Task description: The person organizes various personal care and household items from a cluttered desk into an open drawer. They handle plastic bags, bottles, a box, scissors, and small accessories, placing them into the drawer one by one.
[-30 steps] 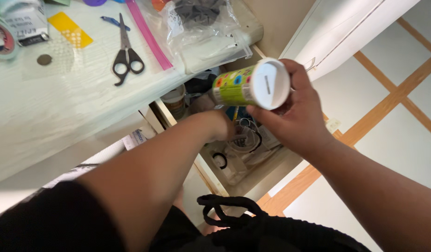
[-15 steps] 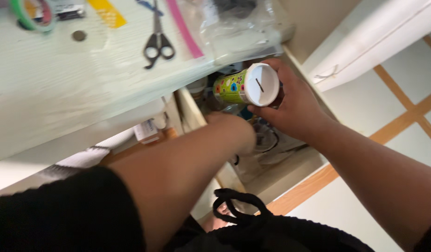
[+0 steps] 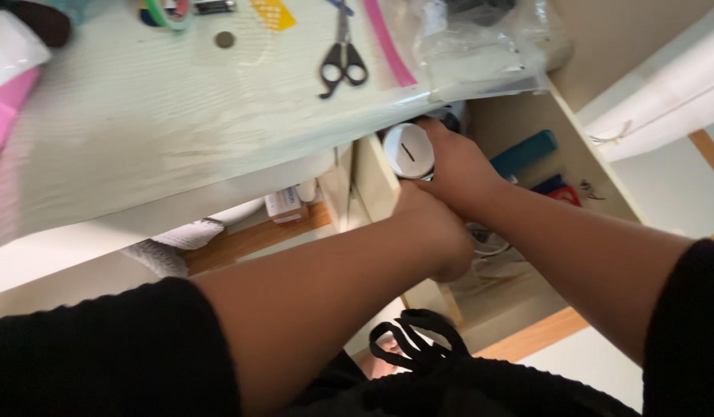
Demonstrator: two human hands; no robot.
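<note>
Centre frame: right hand [image 3: 459,166] clamped round white-lidded canister [image 3: 408,151], lid slot facing camera, tucked under desk edge [image 3: 218,166] inside open drawer [image 3: 585,166]. Left hand [image 3: 438,235] just below; grip impossible to tell. Scissors [image 3: 341,58] upper centre.

Cluttered drawer [image 3: 581,166] under desktop edge [image 3: 295,127]; narrow gap above.

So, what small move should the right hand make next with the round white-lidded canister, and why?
Probably ease the round white-lidded canister further down into the open drawer and release it. The right hand grips it just under the pale desk top's edge, while the left hand is already inside, among the contents.
</note>
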